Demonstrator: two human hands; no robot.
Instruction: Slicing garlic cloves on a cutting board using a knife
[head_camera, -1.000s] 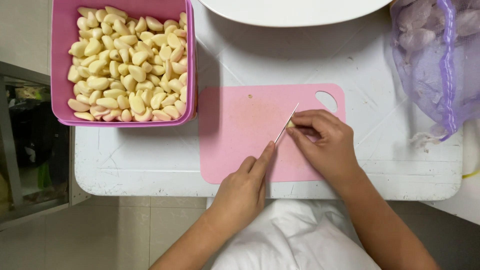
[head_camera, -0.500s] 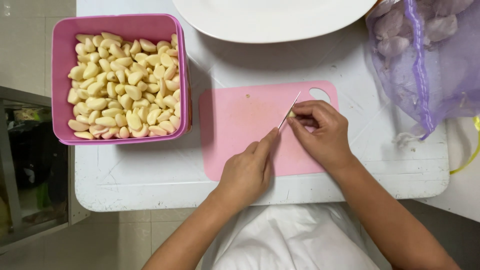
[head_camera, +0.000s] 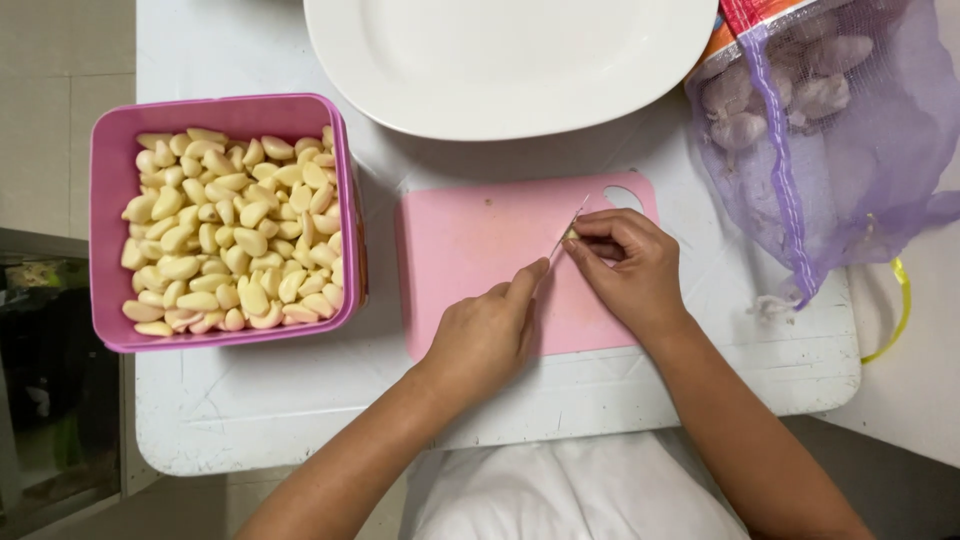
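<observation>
While both hands work over the pink cutting board (head_camera: 480, 250), the left hand (head_camera: 485, 335) is closed around the handle of a small knife (head_camera: 568, 228), its forefinger stretched along the back of the blade, which slants up and to the right. The right hand (head_camera: 630, 265) has its fingers curled together and pinches a garlic clove (head_camera: 572, 235) at the fingertips, right at the knife's edge near the board's upper right part, just below the board's hanging hole. The clove is mostly hidden by the fingers, so its exact shape is hard to tell. The board lies on a white table (head_camera: 260, 400). To the left of the board stands a pink square tub (head_camera: 115, 215) filled with peeled garlic cloves (head_camera: 230, 240). Above the board sits a large white plate (head_camera: 510, 60), empty as far as it shows. To the right, a purple mesh bag (head_camera: 830, 140) holds whole garlic bulbs and overlaps the table's right side.
</observation>
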